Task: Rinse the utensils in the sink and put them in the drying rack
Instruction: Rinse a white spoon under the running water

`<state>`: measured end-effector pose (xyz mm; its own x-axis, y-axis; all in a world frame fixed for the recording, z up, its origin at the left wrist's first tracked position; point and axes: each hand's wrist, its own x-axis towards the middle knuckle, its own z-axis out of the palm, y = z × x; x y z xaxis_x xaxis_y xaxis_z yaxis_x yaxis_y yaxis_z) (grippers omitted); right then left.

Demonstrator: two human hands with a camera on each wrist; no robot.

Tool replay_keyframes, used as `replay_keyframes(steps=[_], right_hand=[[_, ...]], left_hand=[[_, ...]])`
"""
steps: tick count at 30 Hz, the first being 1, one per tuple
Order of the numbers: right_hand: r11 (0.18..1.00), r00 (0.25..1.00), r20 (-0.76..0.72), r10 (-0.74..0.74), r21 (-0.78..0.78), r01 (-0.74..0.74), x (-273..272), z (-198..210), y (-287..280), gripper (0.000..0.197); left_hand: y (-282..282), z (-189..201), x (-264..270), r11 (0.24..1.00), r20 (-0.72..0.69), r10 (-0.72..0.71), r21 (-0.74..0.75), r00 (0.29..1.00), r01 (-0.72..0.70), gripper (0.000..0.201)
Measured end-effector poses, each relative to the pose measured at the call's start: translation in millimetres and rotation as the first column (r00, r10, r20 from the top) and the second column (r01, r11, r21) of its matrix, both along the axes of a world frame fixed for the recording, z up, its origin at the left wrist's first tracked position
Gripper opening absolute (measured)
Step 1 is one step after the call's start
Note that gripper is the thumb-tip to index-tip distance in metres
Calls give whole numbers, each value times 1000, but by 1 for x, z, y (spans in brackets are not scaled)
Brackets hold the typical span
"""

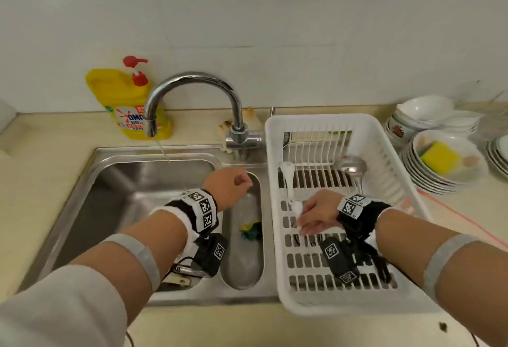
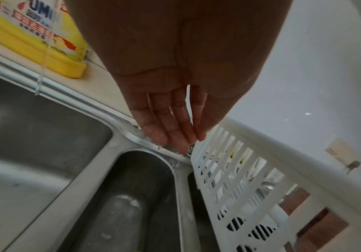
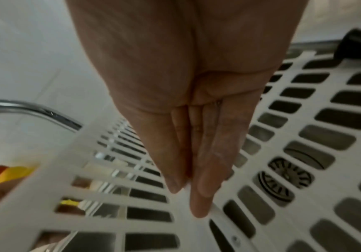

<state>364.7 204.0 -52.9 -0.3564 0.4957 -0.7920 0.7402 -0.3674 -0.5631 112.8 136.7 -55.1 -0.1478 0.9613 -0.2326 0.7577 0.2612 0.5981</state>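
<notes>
A white drying rack (image 1: 319,119) sits over the right basin. In it lie a white spoon (image 1: 288,179) and a metal ladle (image 1: 350,166). My right hand (image 1: 313,214) is low inside the rack, its fingers (image 3: 199,196) straight and together, the tips at the end of the white spoon's handle (image 3: 220,216). My left hand (image 1: 233,184) hangs over the far end of the narrow middle basin (image 1: 244,258), holding nothing. Its fingers (image 2: 175,136) point down, relaxed, near the sink rim beside the rack wall (image 2: 229,179).
The faucet (image 1: 192,80) runs a thin stream into the large left basin (image 1: 132,198). A green-and-yellow scrub pad (image 1: 251,229) lies in the narrow basin. A yellow soap bottle (image 1: 123,99) stands behind the sink. Stacked bowls (image 1: 428,115) and plates with a yellow sponge (image 1: 439,157) crowd the right counter.
</notes>
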Motion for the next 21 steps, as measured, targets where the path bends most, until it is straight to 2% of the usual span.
replay_keyframes(steps=[5, 8, 13, 21], right_hand=[[995, 999, -23, 46, -93, -48, -8, -32, 3, 20], [999, 999, -32, -21, -26, 20, -12, -46, 9, 14], [999, 996, -70, -46, -8, 46, -16, -60, 14, 19], [993, 996, -64, 55, 107, -48, -14, -64, 12, 14]], left_hand=[[-12, -13, 3, 994, 42, 94, -57, 995, -92, 10], [-16, -15, 1, 990, 30, 128, -66, 991, -126, 11], [-16, -13, 1, 985, 42, 163, -57, 986, -160, 14], [-15, -7, 0, 981, 76, 191, -57, 979, -187, 12]])
